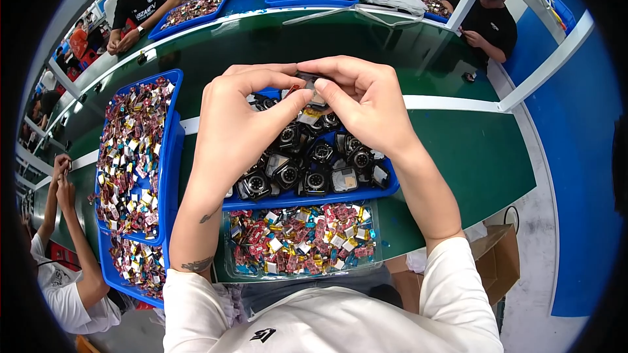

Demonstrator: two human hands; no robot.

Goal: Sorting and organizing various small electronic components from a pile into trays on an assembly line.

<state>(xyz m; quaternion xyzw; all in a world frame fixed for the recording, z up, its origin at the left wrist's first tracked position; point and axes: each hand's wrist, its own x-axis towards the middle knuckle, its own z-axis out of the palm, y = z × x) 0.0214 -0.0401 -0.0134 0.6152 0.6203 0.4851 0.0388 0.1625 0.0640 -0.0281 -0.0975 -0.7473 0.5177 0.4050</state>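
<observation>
Both hands meet above the middle of the green workbench, holding a small dark smartwatch case [314, 93] between them. My left hand [242, 101] pinches its left side with thumb and forefinger, next to a bit of red. My right hand [369, 104] grips the right side, its thumb pressed on the case. The fingers hide much of the case. Below it, a blue tray [307, 201] holds many black watch cases [316, 182], some showing round sensor backs. Nearer to me stands a transparent tray [227, 248] full of small red circuit boards and white, yellow and blue pieces.
On the left, blue bins [173, 170] brim with similar small parts. A white strip [451, 103] crosses the green bench [471, 157]. People sit across and at left, near more trays [311, 2]. White posts [549, 65] rise at right; a cardboard box [500, 258] stands below.
</observation>
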